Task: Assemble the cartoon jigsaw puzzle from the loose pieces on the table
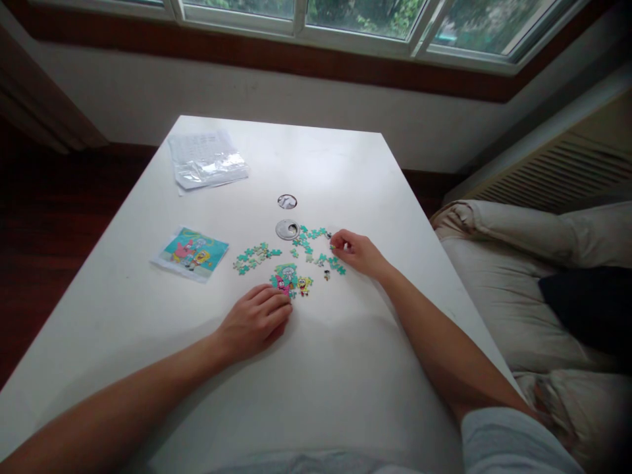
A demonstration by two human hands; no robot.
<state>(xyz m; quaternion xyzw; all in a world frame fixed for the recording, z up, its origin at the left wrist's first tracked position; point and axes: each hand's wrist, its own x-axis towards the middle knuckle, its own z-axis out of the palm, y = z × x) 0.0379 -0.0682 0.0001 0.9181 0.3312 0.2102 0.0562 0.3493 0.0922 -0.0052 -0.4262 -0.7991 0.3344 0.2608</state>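
A partly joined jigsaw puzzle [289, 276] with cartoon figures in pink, teal and yellow lies mid-table. Palm down, my left hand [259, 319] rests at its lower left edge, fingers loosely bent and their tips touching or covering the pink part. My right hand [358, 252] is at the right-hand group of loose teal puzzle pieces [336, 264], thumb and forefinger pinched at a small puzzle piece that is mostly hidden. More loose pieces [254, 258] lie left of the joined part. One single piece [326, 275] sits apart, below my right hand.
On the white table [316, 164] a picture card [192, 253] in a clear sleeve lies at left. Clear plastic packaging with paper [210, 160] is at the far left corner. Two round discs [287, 229] lie beyond the pieces. A padded sofa [488, 289] stands along the right side.
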